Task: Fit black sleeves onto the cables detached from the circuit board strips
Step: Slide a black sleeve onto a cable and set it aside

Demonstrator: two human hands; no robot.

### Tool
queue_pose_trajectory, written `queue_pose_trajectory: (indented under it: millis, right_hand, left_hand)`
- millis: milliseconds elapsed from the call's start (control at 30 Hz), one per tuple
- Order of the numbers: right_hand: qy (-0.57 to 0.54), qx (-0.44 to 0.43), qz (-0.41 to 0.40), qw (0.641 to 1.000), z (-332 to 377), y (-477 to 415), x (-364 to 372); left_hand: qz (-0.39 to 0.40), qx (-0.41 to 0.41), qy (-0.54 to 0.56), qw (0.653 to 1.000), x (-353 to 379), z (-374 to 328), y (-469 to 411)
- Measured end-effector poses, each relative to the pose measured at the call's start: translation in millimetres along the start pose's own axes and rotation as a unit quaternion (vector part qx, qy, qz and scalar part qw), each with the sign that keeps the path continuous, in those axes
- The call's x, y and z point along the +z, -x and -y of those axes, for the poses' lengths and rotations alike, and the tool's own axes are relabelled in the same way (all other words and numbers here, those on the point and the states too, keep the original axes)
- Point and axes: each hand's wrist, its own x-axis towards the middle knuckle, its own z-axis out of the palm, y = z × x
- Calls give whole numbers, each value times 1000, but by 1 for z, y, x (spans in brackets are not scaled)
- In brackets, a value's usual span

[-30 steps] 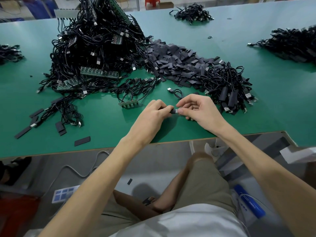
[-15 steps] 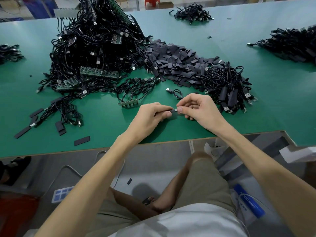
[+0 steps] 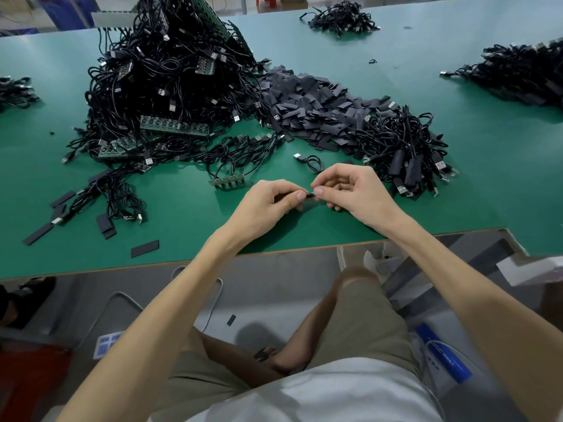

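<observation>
My left hand (image 3: 268, 202) pinches a flat black sleeve (image 3: 308, 197), mostly hidden under its fingers, just above the green table (image 3: 189, 239). Touching it thumb to thumb, my right hand (image 3: 350, 193) grips the end of a thin black cable (image 3: 313, 163), whose loop and USB plug lie on the table behind the hands. A short circuit board strip (image 3: 227, 180) with cables attached lies to the left of my hands. A heap of loose black sleeves (image 3: 313, 111) spreads behind. Sleeved cables (image 3: 405, 159) are piled at the right.
A tall tangle of cables and board strips (image 3: 161, 86) fills the back left. Stray sleeves (image 3: 144, 248) lie near the front edge at left. More cable piles sit at the far back (image 3: 341, 18), far right (image 3: 524, 74) and far left (image 3: 15, 92).
Both hands have stayed together at the same spot. My left thumb has slid slightly toward the right hand, covering more of the sleeve.
</observation>
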Motion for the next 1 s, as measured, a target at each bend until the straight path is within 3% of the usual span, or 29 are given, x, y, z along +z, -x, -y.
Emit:
queue_pose_trajectory:
  millis: [367,600,1000]
  right_hand:
    - [1,-1,7,1000,2,1,1]
    - [-33,-17,-32,999,1,0,-3]
    - [-21,-22,-12,999,2,0,-2]
  left_hand:
    - [-6,17,42,999,1,4,-1]
    - [-55,-19,174,983,-3,5,1]
    - [-84,-34,157,983,-3,1,4]
